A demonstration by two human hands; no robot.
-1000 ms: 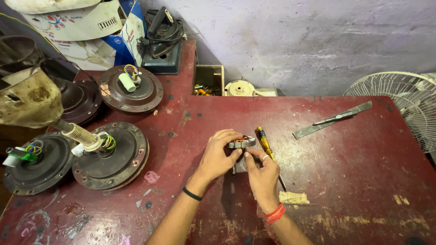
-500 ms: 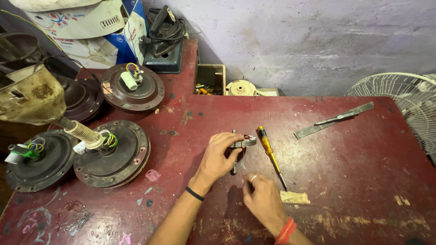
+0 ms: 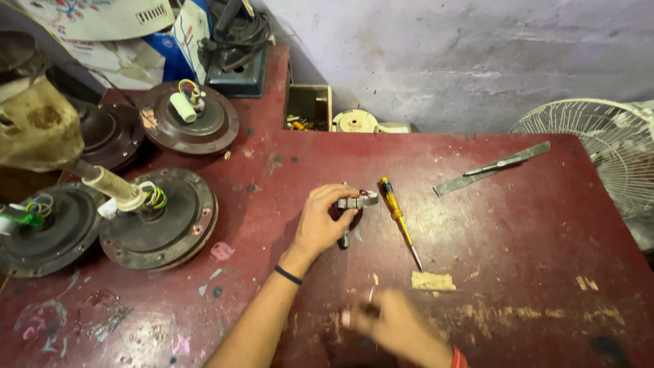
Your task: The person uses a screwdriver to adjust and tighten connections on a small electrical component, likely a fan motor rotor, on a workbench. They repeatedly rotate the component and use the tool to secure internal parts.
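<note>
My left hand [image 3: 325, 223] rests on the red table [image 3: 511, 259] and grips a small grey metal part [image 3: 357, 200] with a dark piece below it. My right hand [image 3: 395, 327] is blurred near the table's front edge, apart from the part; whether it holds anything cannot be seen. A yellow-handled screwdriver [image 3: 398, 218] lies just right of the metal part, its tip pointing toward me. A small tan scrap [image 3: 432, 280] lies by the tip.
Several round brown fan motors [image 3: 160, 221] with coloured wires stand at the left. A flat metal strip [image 3: 490, 167] lies at the back right. A white fan guard [image 3: 599, 146] is beyond the right edge. A small wooden box [image 3: 308, 105] sits behind the table.
My right hand has left the metal part and drawn back toward me, down to the table's front edge. My left hand stays on the part. The screwdriver has not moved.
</note>
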